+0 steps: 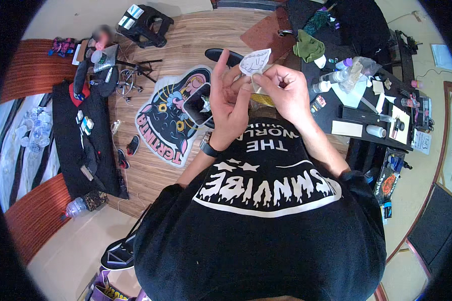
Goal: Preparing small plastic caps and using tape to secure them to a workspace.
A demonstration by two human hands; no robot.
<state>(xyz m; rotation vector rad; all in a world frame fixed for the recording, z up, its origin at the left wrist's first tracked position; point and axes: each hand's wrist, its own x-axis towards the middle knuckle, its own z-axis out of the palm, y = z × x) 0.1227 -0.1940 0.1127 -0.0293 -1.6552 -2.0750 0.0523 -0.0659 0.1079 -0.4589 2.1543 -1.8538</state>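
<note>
A small white paper cutout [255,61] with a line drawing on it is held up between my two hands, in front of my chest. My right hand [288,88] pinches its lower end between thumb and fingers. On the other side, the bent fingers and thumb of my left hand [229,96] close at the cutout's lower left edge, while one finger points up. A dark wristwatch [208,146] is on my left wrist. Just below the fingertips, a pale translucent piece [257,89] shows; what it is cannot be made out. My black printed shirt [263,240] fills the lower middle.
At right, a black desk [380,145] bears bottles [376,131], papers [346,128] and a green cloth [309,47]. A cat-shaped rug [165,124] covers floor at left, near a wheeled stool base [126,82]. Beyond are a black stool [145,26] and a black-covered table [66,131].
</note>
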